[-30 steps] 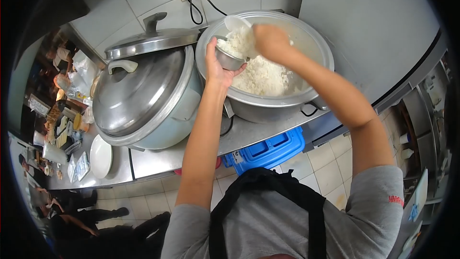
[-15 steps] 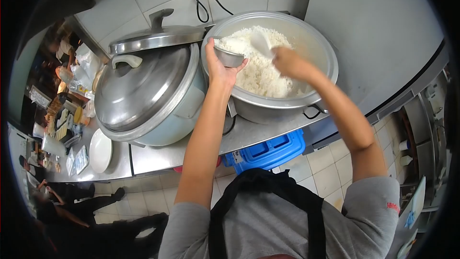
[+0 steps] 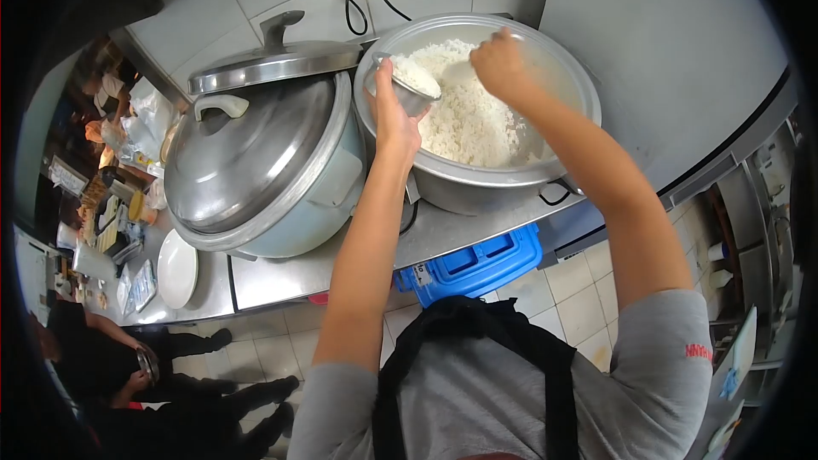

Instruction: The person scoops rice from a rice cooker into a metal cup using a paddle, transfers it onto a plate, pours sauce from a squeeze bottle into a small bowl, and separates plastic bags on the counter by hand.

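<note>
My left hand (image 3: 394, 126) is wrapped round a small metal bowl (image 3: 415, 103) with white rice heaped in it. The bowl is tilted to the right over the left side of a large open pot (image 3: 477, 177). Cooked rice (image 3: 473, 129) lies inside that pot in a mound. Above the mound, my right hand (image 3: 501, 66) is closed on a white rice paddle (image 3: 460, 74); its blade is blurred against the rice and its handle is mostly hidden by my fingers.
A lidded rice cooker (image 3: 256, 162) stands to the left, with a second metal lid (image 3: 281, 66) leaning on top. A white oval plate (image 3: 178, 268) lies on the steel counter (image 3: 281, 279). Below is a blue plastic lid (image 3: 486, 266). Other people in dark clothes (image 3: 102, 349) stand at lower left.
My right hand has moved up and slightly left with the paddle. The bowl in my left hand has tipped more to the right. At lower left, the other people have shifted.
</note>
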Available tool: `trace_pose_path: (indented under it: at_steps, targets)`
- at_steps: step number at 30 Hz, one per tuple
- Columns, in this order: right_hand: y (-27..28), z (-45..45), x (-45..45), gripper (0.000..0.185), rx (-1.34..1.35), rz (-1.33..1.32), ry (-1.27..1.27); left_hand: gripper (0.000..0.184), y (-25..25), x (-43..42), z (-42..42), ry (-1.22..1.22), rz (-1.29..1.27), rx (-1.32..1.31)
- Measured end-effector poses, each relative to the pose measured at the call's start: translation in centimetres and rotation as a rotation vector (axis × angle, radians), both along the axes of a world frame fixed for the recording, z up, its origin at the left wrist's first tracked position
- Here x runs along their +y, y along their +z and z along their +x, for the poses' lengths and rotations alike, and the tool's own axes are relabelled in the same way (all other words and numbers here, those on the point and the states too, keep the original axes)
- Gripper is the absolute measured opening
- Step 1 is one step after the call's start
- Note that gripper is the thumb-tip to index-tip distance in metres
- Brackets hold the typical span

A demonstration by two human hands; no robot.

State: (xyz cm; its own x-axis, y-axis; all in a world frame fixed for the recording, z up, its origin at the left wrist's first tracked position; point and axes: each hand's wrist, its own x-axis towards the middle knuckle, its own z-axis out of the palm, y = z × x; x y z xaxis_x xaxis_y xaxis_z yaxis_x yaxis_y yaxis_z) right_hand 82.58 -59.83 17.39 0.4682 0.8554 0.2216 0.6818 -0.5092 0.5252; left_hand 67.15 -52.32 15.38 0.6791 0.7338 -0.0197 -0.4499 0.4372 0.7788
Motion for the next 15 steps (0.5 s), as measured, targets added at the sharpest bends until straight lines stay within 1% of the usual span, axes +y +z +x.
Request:
trace_pose_path:
  at_steps: [1,3,4,6,8,9,11,12,14,15]
  targets:
    - [-0.8,0.1,0.2,0.016,-0.002,0.004,-0.003,0.059,0.3,-0.1,-0.1,0.022,0.029,-0.015]
    - [-2.3,-0.5,0.5,0.012,-0.103,-0.153,0.264,0.060,0.2,0.4,0.1,0.011,0.032,-0.023]
    - [-2.7,-1.2,0.4,0.013,-0.148,-0.238,0.400,0.060,0.0,0.5,0.0,0.002,0.027,-0.025]
    - [-3.0,-1.9,-1.0,0.012,-0.159,-0.227,0.447,0.060,-0.5,0.6,0.2,0.011,0.022,-0.016]
    - [-2.5,-3.4,-2.5,0.011,0.052,-0.185,0.468,0.060,-0.4,0.6,0.3,0.014,0.029,-0.017]
    - [-2.6,-3.8,-3.0,0.011,0.054,-0.188,0.465,0.060,-0.4,0.5,0.3,0.005,0.029,-0.021]
    - [-2.5,-4.5,-3.8,0.011,0.172,-0.124,0.484,0.060,-0.5,0.7,0.5,-0.001,0.030,-0.030]
    - [-2.7,-5.1,-4.4,0.011,0.172,-0.122,0.482,0.060,-0.7,0.7,0.5,-0.005,0.019,-0.017]
    - [-2.5,-6.4,-5.4,0.012,0.365,-0.126,0.501,0.061,-0.4,0.6,0.7,-0.016,0.017,-0.007]
    - [-2.2,-6.5,-6.0,0.014,0.412,-0.134,0.448,0.060,-0.4,0.5,0.6,-0.013,0.019,0.003]
